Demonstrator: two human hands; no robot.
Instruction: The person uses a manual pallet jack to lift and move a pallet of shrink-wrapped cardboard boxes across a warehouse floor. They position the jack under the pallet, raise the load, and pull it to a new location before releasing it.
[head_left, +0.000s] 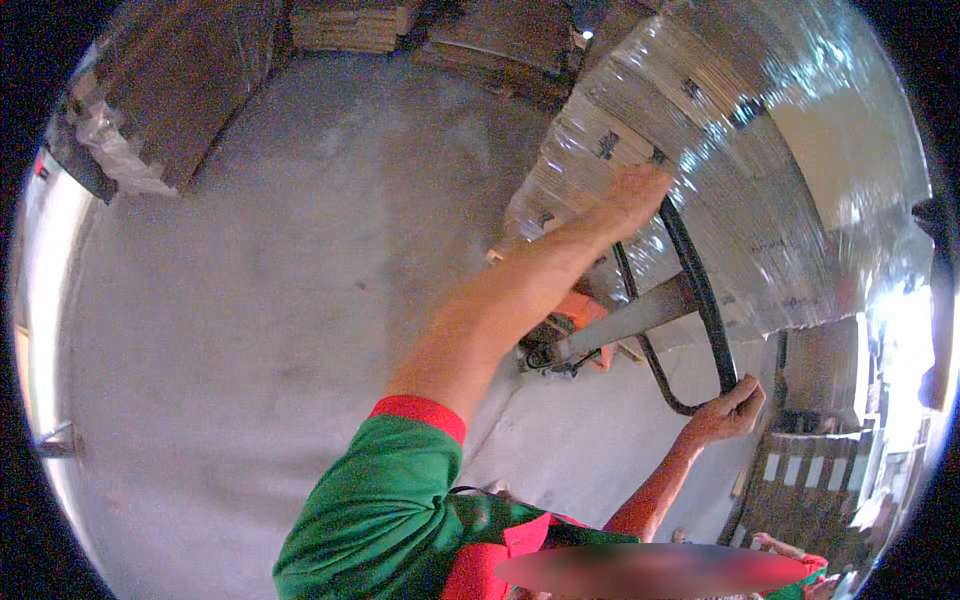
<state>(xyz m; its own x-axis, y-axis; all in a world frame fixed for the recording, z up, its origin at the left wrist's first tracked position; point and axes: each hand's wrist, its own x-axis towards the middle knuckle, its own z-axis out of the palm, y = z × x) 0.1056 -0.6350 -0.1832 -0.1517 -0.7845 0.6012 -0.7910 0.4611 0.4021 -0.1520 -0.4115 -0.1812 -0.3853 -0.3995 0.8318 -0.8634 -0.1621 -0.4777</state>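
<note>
Head view, looking down on a person in a green shirt with red trim [400,500] working a pallet jack on a grey concrete floor [260,300].

Both hands sit on the black loop handle [700,300] of the jack. That handle stands at about two o'clock from the picture's centre, on a grey tiller [630,320] that runs down to an orange pump base [580,310]. Just beyond it, toward one o'clock, stands a tall stack of flattened cardboard under clear wrap [720,150].

Left hand [640,190]: at the top of the loop, arm fully extended; fingers appear curled over the bar, though the far side of the grip is hidden.

Right hand [730,410]: at the loop's lower end, near four o'clock; fingers wrapped shut around the bar, thumb on top.

Judgement on handling: the two grips are spread wide apart on the loop, which gives good steering leverage. A firm, even hold, feet kept away from the base, and slow movement would suit a load this tall and close.

More cardboard stacks [170,100] lie at eleven o'clock, wooden pallets [800,480] at four o'clock.
</note>
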